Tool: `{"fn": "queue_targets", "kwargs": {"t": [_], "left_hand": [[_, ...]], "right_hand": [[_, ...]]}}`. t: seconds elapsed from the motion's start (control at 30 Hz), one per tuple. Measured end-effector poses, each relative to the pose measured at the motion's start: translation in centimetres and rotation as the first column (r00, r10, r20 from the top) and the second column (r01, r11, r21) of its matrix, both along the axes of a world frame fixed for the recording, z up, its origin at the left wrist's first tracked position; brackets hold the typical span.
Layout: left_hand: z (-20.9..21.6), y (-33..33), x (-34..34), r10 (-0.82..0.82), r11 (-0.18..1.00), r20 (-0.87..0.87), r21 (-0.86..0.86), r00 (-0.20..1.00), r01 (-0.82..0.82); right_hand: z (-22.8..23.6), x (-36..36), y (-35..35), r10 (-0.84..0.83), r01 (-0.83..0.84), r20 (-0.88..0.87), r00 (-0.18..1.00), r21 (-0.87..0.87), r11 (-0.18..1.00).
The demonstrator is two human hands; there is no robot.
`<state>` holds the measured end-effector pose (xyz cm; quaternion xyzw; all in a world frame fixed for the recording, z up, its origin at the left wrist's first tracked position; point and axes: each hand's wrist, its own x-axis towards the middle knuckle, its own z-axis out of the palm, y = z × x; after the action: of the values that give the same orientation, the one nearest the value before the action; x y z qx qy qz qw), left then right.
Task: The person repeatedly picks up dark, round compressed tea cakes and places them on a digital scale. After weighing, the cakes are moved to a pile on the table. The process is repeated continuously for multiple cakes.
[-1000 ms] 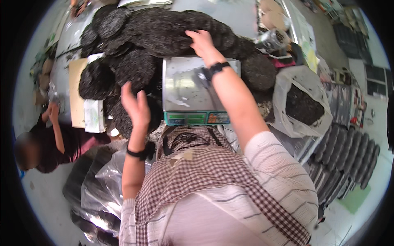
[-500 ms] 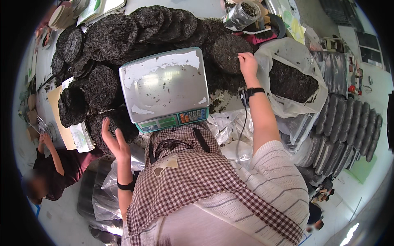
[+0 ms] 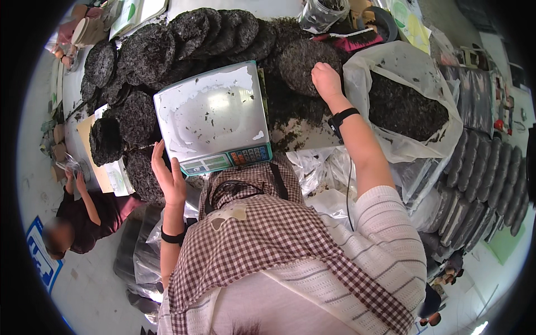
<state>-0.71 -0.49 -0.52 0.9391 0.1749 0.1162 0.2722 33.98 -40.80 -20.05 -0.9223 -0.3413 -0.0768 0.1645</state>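
A digital weighing scale [image 3: 215, 117] with a worn metal pan and a green keypad front stands before me, only small dark flakes on it. My left hand [image 3: 171, 180] is at its near left corner, fingers stretched out, holding nothing; whether it touches the scale I cannot tell. Right of the scale lies a round dark cake of dried seaweed [image 3: 301, 61]. Over that cake's right side, my right hand [image 3: 327, 82] has its fingers bent together; whatever is in them is hidden. Several more seaweed cakes [image 3: 148, 53] are stacked behind and left of the scale.
An open plastic bag [image 3: 357, 84] of loose dark seaweed [image 3: 407, 109] sits at right. Behind are a clear jar [image 3: 324, 15] and a pink brush [image 3: 360, 40]. Packed dark rolls [image 3: 483, 162] are piled at far right. A co-worker [image 3: 84, 223] is at left.
My right hand has moved slightly inward over the round cake. My left hand has come up against or close to the scale's corner. The whole view has shifted a little.
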Motion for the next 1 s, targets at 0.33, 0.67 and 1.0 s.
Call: {"fn": "queue_targets", "kwargs": {"t": [0.33,0.67,1.0], "left_hand": [[-0.5,3.1,-7.9,0.371,0.913,0.094,-0.221,0.924,-0.343],[4.0,-4.8,0.9,0.054,0.986,0.063,-0.159,0.997,-0.043],[5.4,-7.2,6.9,-0.172,0.942,0.008,-0.291,0.985,0.166]], "right_hand": [[1.7,5.5,-5.1,0.177,0.650,-0.934,0.311,0.345,0.677],[0.4,4.6,-4.7,0.274,0.616,-0.906,0.323,0.421,0.666],[16.3,8.1,-2.4,0.250,0.332,-0.645,0.722,0.641,0.692]]}}
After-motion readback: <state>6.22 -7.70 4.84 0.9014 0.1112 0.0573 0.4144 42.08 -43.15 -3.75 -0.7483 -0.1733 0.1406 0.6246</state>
